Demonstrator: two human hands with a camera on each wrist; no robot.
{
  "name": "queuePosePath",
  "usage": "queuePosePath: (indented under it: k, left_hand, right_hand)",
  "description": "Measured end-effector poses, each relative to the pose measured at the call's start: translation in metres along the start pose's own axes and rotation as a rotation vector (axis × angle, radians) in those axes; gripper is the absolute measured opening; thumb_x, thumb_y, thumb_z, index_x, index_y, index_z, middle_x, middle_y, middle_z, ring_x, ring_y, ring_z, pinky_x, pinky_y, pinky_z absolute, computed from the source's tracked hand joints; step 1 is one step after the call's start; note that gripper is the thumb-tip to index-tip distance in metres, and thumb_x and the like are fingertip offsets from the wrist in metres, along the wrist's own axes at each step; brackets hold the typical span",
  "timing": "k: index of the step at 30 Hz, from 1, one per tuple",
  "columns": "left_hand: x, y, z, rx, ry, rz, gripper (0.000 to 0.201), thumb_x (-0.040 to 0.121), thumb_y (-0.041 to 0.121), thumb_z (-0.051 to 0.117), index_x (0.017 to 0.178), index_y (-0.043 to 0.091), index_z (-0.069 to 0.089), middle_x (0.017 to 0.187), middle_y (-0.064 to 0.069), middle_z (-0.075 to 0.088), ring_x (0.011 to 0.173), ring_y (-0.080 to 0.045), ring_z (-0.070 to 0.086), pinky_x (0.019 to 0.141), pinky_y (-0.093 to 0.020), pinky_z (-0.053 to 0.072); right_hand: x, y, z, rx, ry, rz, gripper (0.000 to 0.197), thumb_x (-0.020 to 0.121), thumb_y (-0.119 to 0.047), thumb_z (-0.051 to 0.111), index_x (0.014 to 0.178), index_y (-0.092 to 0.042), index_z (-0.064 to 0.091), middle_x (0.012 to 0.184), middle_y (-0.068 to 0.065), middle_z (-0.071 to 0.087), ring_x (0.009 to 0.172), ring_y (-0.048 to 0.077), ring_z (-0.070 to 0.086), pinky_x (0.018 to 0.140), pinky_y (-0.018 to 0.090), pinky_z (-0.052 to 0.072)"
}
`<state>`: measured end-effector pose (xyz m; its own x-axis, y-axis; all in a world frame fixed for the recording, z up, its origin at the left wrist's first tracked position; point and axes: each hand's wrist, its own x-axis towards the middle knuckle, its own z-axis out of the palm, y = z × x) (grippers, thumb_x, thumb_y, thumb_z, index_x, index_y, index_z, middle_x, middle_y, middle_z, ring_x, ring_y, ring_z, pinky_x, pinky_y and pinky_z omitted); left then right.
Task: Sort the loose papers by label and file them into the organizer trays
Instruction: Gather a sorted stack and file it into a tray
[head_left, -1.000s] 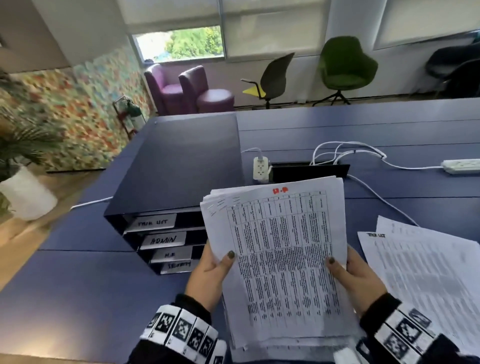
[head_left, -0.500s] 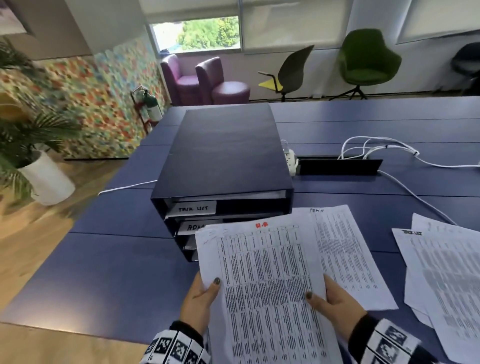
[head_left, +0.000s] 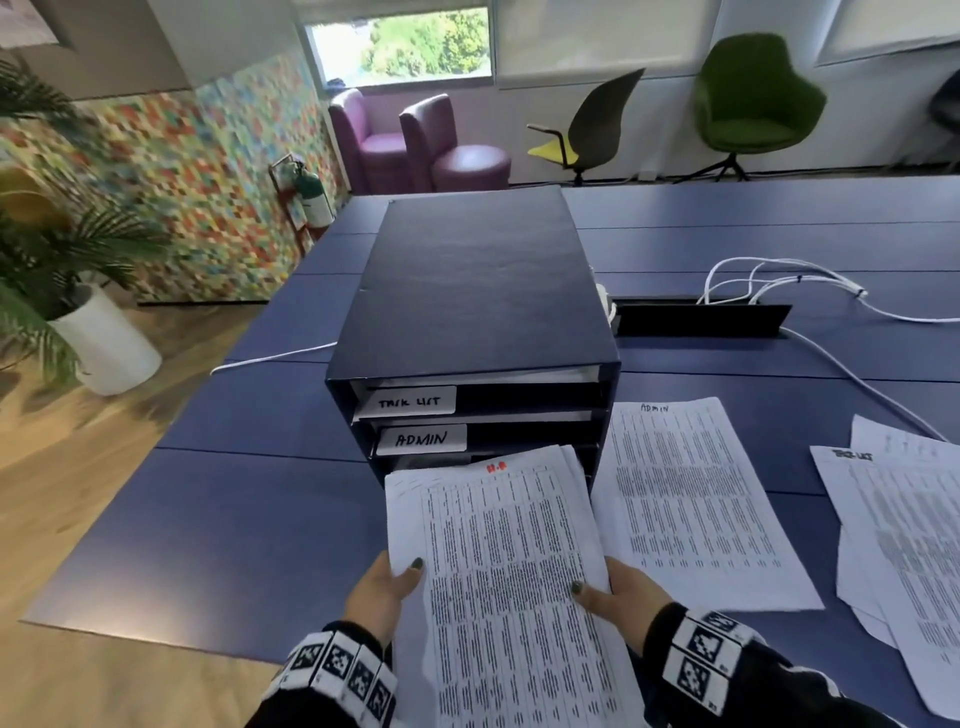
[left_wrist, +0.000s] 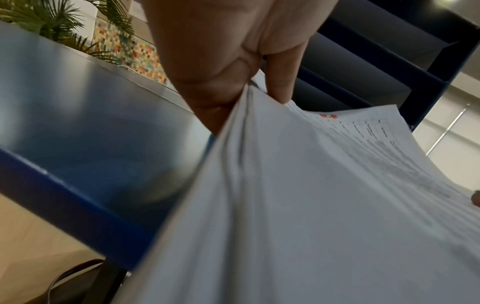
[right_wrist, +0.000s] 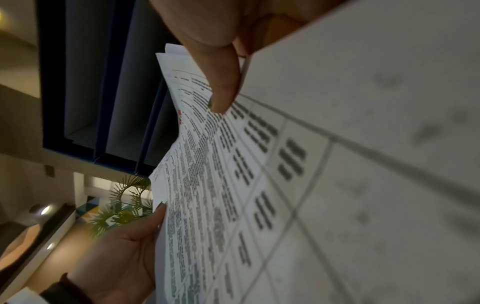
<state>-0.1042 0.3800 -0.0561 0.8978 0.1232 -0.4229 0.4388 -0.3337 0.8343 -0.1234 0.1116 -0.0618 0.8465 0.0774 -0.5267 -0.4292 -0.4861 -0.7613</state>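
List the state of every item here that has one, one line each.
Held stack of papers: red label, leading edge at a lower organizer slot.
Left hand: grips the stack's left edge.
Right hand: grips its right edge.
Organizer: TASK LIST and ADMIN trays hold papers.
ADMIN sheet: flat on table.
TASK LIST pile: flat, fanned.
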Motion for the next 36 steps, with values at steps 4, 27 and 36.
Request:
queuePosePath:
  k: [4, 27, 36]
  left_hand:
    - [0.000, -0.002, 0.000, 0.045, -0.012, -0.012, 0.042, 0.096, 0.015, 0.051, 0.137, 0.008, 0.043, 0.135, -0.008, 0.053, 0.126, -0.025, 0.047, 0.094, -0.024, 0.035]
    - [0.020, -0.033, -0.014, 0.338, -0.455, -0.123, 0.107, 0.042, 0.071, 0.077, 0.131, 0.016, 0.054, 0.132, 0.003, 0.058, 0.125, -0.014, 0.049, 0.108, -0.023, 0.031]
    - [0.048, 0.019, -0.020, -0.087, -0.239, -0.130, 0.066, 0.068, 0.047, 0.071, 0.118, 0.006, 0.060, 0.113, -0.010, 0.068, 0.109, -0.029, 0.062, 0.103, -0.048, 0.042]
  right_hand:
    - [0.006, 0.001, 0.003, -0.078, -0.046, 0.104, 0.047, 0.090, -0.039, 0.055, 0.128, -0.012, 0.049, 0.125, 0.002, 0.058, 0.111, 0.016, 0.054, 0.096, 0.023, 0.041]
    - [0.027, -0.043, -0.027, 0.203, 0.209, 0.065, 0.040, 0.094, -0.042, 0.045, 0.114, -0.010, 0.056, 0.104, 0.003, 0.065, 0.100, 0.024, 0.058, 0.090, 0.039, 0.046]
    - [0.004, -0.023, -0.022, 0.456, -0.104, 0.154, 0.040, 0.084, -0.042, 0.061, 0.092, -0.002, 0.058, 0.063, 0.016, 0.066, 0.043, 0.027, 0.061, 0.043, 0.033, 0.050]
